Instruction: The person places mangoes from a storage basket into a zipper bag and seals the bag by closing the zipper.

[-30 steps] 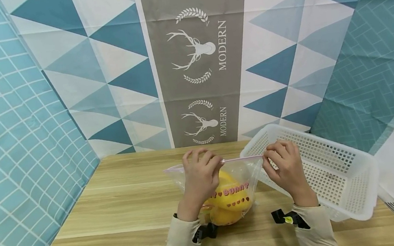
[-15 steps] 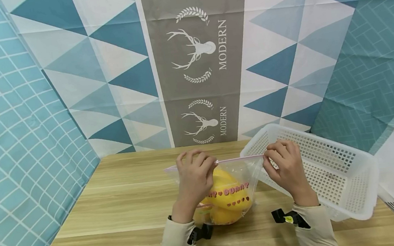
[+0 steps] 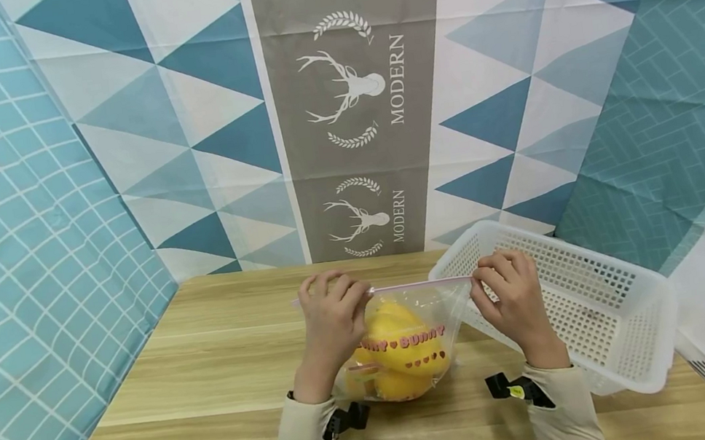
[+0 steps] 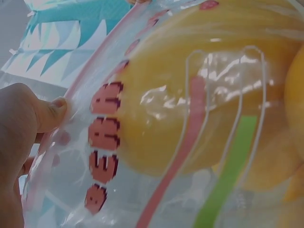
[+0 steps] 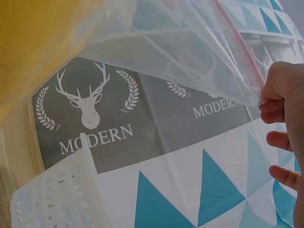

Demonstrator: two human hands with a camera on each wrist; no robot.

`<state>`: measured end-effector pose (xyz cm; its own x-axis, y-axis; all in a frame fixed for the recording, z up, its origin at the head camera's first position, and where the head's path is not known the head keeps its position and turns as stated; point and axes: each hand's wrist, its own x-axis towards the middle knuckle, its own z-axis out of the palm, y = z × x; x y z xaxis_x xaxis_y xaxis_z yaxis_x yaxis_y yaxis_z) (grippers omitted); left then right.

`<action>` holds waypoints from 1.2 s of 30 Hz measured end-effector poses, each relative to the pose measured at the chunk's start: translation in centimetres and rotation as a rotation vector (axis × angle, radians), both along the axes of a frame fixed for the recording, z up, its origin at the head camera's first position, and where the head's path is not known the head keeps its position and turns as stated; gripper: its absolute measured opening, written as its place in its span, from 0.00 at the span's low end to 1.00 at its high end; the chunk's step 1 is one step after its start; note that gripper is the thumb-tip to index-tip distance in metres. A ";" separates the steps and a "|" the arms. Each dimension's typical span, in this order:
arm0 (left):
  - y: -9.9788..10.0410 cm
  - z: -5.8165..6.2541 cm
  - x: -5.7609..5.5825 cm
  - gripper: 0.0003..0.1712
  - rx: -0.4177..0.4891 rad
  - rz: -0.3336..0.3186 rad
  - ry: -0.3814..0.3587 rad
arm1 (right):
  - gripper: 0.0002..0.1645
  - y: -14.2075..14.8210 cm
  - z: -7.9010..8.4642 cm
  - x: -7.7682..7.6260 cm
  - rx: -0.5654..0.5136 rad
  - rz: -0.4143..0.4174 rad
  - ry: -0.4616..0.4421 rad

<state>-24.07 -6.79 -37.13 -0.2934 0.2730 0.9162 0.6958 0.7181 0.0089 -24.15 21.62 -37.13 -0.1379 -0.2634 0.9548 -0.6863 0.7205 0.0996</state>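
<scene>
A clear zip bag (image 3: pixel 432 357) with a pink seal strip and red "BUNNY" lettering stands on the table, with rounded yellow fruit-like things (image 3: pixel 396 332) inside. My left hand (image 3: pixel 332 325) pinches the pink strip toward its left end; in the left wrist view the thumb (image 4: pixel 52 114) presses on that strip. At the strip's right end, my right hand (image 3: pixel 514 299) pinches the top corner of the bag, as the right wrist view also shows with the fingers (image 5: pixel 273 104) on the corner. The left hand hides part of the bag's left side.
A white perforated plastic basket (image 3: pixel 656 329) stands at the right of the wooden table (image 3: pixel 214 384), just beside the right hand. Patterned cloths (image 3: pixel 351 103) hang behind the table and at both sides.
My left hand has slid leftward along the pink strip, exposing more of the lettering and the yellow things. The right hand has stayed at its corner.
</scene>
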 end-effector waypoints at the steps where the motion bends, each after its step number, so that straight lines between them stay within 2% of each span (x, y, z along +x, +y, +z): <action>1: -0.1 0.0 0.0 0.07 0.002 0.005 -0.002 | 0.18 0.0 0.0 0.0 0.000 -0.001 0.000; 17: -1.7 -0.4 0.3 0.07 0.026 0.032 0.008 | 0.17 0.0 -0.1 0.0 -0.004 0.006 -0.002; 25: -2.4 -0.6 0.2 0.13 0.017 0.040 0.003 | 0.17 0.2 -0.1 0.0 -0.009 0.015 0.005; 36: -3.4 -0.4 0.2 0.04 0.041 0.062 0.000 | 0.16 0.2 0.0 -0.1 -0.010 0.012 0.007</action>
